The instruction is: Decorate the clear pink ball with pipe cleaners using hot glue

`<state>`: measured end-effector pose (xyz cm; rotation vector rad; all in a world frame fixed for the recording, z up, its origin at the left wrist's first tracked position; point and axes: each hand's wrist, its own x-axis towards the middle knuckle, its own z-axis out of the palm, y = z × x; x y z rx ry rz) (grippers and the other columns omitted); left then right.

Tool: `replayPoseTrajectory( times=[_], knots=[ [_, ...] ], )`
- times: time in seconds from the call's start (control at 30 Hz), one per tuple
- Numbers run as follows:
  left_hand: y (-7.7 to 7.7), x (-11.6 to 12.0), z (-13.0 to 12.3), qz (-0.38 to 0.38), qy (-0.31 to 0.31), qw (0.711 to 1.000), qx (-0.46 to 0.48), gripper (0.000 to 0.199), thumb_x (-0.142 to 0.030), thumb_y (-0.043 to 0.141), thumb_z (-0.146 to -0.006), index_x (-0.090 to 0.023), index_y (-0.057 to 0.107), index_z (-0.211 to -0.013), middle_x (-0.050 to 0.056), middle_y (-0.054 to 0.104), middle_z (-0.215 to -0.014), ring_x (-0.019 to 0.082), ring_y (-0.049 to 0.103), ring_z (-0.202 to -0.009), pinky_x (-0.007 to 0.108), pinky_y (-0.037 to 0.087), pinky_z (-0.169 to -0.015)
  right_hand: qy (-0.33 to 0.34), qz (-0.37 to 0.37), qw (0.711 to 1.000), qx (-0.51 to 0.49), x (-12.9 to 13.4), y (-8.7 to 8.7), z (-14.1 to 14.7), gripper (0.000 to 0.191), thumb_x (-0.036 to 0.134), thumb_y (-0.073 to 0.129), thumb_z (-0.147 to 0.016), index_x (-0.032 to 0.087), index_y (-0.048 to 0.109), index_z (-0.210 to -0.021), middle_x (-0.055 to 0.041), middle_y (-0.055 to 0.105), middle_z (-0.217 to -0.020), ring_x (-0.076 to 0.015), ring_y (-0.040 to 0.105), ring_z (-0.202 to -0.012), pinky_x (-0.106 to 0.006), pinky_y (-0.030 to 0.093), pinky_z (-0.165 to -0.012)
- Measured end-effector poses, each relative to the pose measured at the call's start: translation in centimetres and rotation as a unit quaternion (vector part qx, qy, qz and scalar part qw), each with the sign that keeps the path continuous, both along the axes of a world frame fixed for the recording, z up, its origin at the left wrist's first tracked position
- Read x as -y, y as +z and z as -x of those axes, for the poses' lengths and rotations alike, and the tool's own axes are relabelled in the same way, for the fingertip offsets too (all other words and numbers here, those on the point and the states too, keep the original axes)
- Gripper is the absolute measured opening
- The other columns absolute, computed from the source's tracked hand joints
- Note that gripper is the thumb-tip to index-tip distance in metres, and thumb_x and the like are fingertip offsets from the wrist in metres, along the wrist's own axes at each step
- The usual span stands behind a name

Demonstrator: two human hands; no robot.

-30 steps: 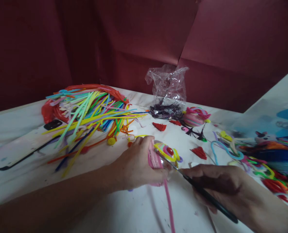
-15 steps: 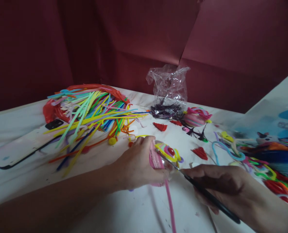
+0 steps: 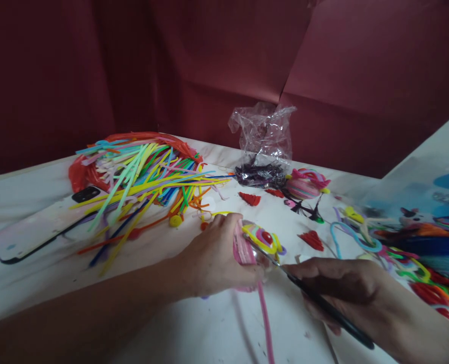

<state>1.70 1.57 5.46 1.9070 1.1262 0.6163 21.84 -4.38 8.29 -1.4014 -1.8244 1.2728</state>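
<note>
Near the middle of the table, my left hand [image 3: 218, 258] is wrapped round a pink striped piece [image 3: 243, 247]. A yellow, purple and red eye-like shape [image 3: 264, 236] sits on the right side of that piece. From below it a long pink strip [image 3: 265, 321] runs down to the bottom edge. My right hand [image 3: 345, 288] grips a thin metal tool with a black handle [image 3: 334, 313]. The tool's metal end reaches the piece beside the eye shape; its exact tip is hard to make out.
A heap of coloured pipe cleaners [image 3: 144, 172] and a phone [image 3: 38, 222] lie on the left. Behind are a clear bag [image 3: 264, 136] and a pink bundle [image 3: 305, 184]. Red pieces [image 3: 311, 239] lie nearby; more coloured craft material [image 3: 429, 247] is at the right.
</note>
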Motion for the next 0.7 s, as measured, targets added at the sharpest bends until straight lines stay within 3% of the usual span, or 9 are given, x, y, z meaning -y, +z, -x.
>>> replayPoseTrajectory(
  times=[0.27,0.47,0.7],
  knots=[
    [0.55,0.19,0.03,-0.012,0.005,0.999,-0.037,0.068,-0.048,0.072,-0.060,-0.021,0.047,-0.117,0.013,0.058,-0.116,0.032,0.057,-0.106,0.047,0.050,-0.089,-0.005,0.000,0.999,0.034,-0.25,0.58,0.48,0.054,0.064,0.065,-0.069,0.014,0.077,-0.085,-0.0063,0.058,-0.060,-0.0094,0.038,-0.046,-0.020,0.040,-0.042],
    [0.41,0.21,0.13,-0.010,0.005,1.000,-0.025,0.067,-0.047,0.070,-0.062,-0.021,0.046,-0.118,0.013,0.058,-0.119,0.032,0.055,-0.110,0.042,0.052,-0.086,0.000,0.013,1.000,0.016,-0.21,0.22,0.30,0.050,0.060,0.065,-0.073,0.015,0.076,-0.090,-0.0094,0.065,-0.071,-0.0107,0.044,-0.053,-0.017,0.038,-0.045],
    [0.06,0.19,0.00,-0.015,0.017,1.000,-0.019,0.065,-0.047,0.070,-0.061,-0.022,0.047,-0.117,0.011,0.058,-0.116,0.030,0.058,-0.104,0.043,0.051,-0.087,0.008,0.021,1.000,0.015,-0.26,0.18,0.01,0.048,0.058,0.063,-0.077,0.016,0.075,-0.095,-0.0071,0.064,-0.072,-0.0079,0.041,-0.052,-0.016,0.038,-0.046]
  ],
)
